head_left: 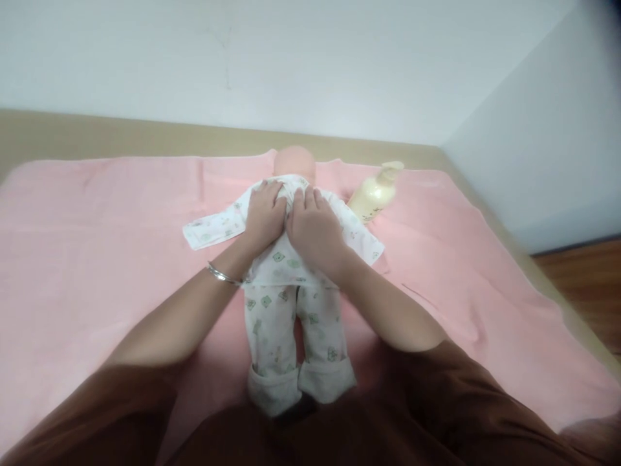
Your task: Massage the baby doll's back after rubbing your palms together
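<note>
A baby doll (294, 162) lies lengthwise in front of me, its bald head at the far end. It wears a white shirt (286, 262) with small green prints and matching trousers (272, 323) with rolled-up cuffs. My left hand (266, 213) rests flat on the upper left of the shirt, fingers pointing toward the head. Beside it, close to touching, my right hand (315, 223) lies flat on the upper right, fingers stretched out. Neither hand grips anything. The doll's sleeves spread out to both sides, and whether it lies face up or face down I cannot tell.
A pale yellow pump bottle (372, 194) lies tilted by the right sleeve. Under everything is a pink blanket (121, 226) on a beige surface (145, 136). A white wall (310, 65) rises behind, meeting another on the right. Wooden floor (587, 285) shows at far right.
</note>
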Demonstrator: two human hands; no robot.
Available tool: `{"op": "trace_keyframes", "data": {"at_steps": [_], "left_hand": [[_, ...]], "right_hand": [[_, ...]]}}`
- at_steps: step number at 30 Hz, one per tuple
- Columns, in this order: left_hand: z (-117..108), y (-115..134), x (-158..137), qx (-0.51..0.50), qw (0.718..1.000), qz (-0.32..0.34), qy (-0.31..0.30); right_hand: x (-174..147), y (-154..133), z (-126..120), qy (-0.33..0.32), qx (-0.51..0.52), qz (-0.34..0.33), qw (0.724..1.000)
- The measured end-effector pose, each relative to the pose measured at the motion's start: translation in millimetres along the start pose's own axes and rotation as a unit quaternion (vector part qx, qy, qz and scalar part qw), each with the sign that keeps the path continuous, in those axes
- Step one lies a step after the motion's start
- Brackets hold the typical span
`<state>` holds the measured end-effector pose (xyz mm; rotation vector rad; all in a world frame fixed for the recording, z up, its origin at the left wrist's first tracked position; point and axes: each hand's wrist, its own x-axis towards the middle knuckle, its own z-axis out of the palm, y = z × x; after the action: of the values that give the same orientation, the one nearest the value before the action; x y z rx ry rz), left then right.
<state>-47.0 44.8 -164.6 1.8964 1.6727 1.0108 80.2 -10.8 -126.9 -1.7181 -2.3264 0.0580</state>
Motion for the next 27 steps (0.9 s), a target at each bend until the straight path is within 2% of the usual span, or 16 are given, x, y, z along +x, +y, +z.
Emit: {"op": "trace_keyframes", "data": {"at_steps": [4,8,11,16,20,23,27], "left_hand": [[4.0,4.2,-8.2,0.039,0.999,0.030,0.012],[1.5,24.0,-24.9,0.093,0.995,0.033,-0.010],[-0.7,32.3,-31.9,0.109,0.993,0.043,-0.021],[0.5,11.2,-14.3,0.053,0.998,0.017,-0.029],[-0.7,-6.3,3.4,0.020,1.000,0.024,0.000],[-3.3,-4.7,4.7,0.032,0.998,0.053,0.011],[-3.0,3.3,-2.1,0.052,0.998,0.038,0.020]], "right_hand": [[12.9,14.9,2.0,0.005,0.029,-0.017,0.999],[37.1,40.3,6.3,-0.007,0.087,0.024,0.996],[44.5,48.0,9.1,-0.002,0.101,0.035,0.994],[32.5,36.1,12.5,0.024,0.073,0.028,0.997],[10.0,12.1,12.0,0.050,0.038,0.006,0.998],[1.5,2.4,7.5,0.044,0.031,-0.015,0.998],[16.9,17.4,2.7,0.014,0.071,-0.020,0.997]]}}
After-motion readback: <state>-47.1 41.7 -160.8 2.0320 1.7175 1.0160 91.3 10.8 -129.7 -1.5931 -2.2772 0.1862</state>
